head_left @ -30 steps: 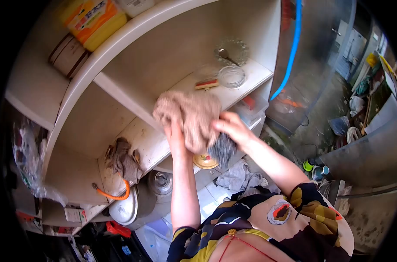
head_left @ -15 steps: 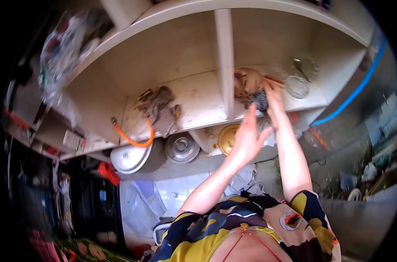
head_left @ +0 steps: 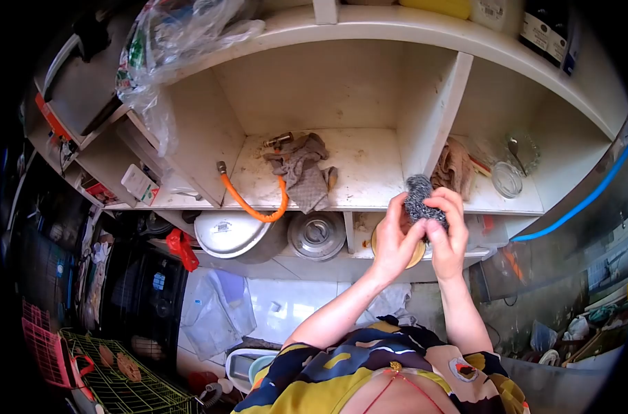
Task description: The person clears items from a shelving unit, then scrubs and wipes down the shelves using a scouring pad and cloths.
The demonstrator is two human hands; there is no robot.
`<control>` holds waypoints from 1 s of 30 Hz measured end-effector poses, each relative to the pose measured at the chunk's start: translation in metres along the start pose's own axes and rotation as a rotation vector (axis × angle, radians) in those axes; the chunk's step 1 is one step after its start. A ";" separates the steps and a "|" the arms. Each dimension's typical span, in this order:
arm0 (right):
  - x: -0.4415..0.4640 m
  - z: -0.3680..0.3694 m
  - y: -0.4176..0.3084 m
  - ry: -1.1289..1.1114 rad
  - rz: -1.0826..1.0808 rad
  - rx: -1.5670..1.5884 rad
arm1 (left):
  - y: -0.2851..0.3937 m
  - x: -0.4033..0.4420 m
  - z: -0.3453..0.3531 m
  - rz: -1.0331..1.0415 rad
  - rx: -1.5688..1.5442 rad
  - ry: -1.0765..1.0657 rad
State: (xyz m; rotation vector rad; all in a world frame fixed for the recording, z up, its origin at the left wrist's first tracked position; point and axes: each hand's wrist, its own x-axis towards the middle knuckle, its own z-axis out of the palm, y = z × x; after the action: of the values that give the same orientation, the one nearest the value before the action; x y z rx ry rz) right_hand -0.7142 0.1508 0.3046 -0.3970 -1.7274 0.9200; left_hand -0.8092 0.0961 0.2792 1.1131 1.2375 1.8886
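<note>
A dark grey steel-wool scourer (head_left: 419, 196) is held between my two hands in front of the shelf divider. My left hand (head_left: 397, 238) grips its left side, thumb and fingers closed on it. On its right side, my right hand (head_left: 449, 231) has its fingers curled round it. Just behind my right hand, a pinkish-brown cloth (head_left: 453, 165) lies in the right compartment. A greyish cloth (head_left: 303, 172) rests in the middle compartment beside an orange hose (head_left: 252, 208).
Glass dishes (head_left: 507, 179) stand in the right compartment. Below the shelf are a large lidded pot (head_left: 231, 233), a smaller metal lid (head_left: 316, 234) and a yellow lid (head_left: 416, 255). Clear plastic bags (head_left: 182, 41) hang upper left; a blue hose (head_left: 583, 200) runs at right.
The pinkish-brown cloth went from my hands into the right compartment. The scourer has come out to between both hands, and my left hand has closed on it. The view has turned left.
</note>
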 end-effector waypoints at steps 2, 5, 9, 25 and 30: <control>0.002 0.010 -0.001 -0.053 -0.044 -0.027 | 0.001 -0.001 -0.014 0.115 0.074 0.003; 0.003 0.020 0.010 -0.016 0.049 0.024 | 0.028 0.000 -0.040 0.138 0.302 -0.075; 0.005 0.025 0.019 -0.025 0.166 0.096 | 0.043 0.003 -0.088 0.159 0.525 -0.009; 0.038 0.130 0.039 -0.335 -0.250 -0.406 | -0.008 -0.013 -0.238 -0.130 0.088 0.764; 0.023 0.152 0.036 -0.496 -0.097 -0.165 | 0.026 0.004 -0.215 0.039 0.113 0.658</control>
State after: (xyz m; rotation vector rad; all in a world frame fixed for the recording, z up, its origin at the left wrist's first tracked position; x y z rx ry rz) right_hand -0.8684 0.1310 0.2762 -0.1956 -2.2650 0.8535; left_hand -1.0030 0.0013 0.2599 0.5693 1.6903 2.3337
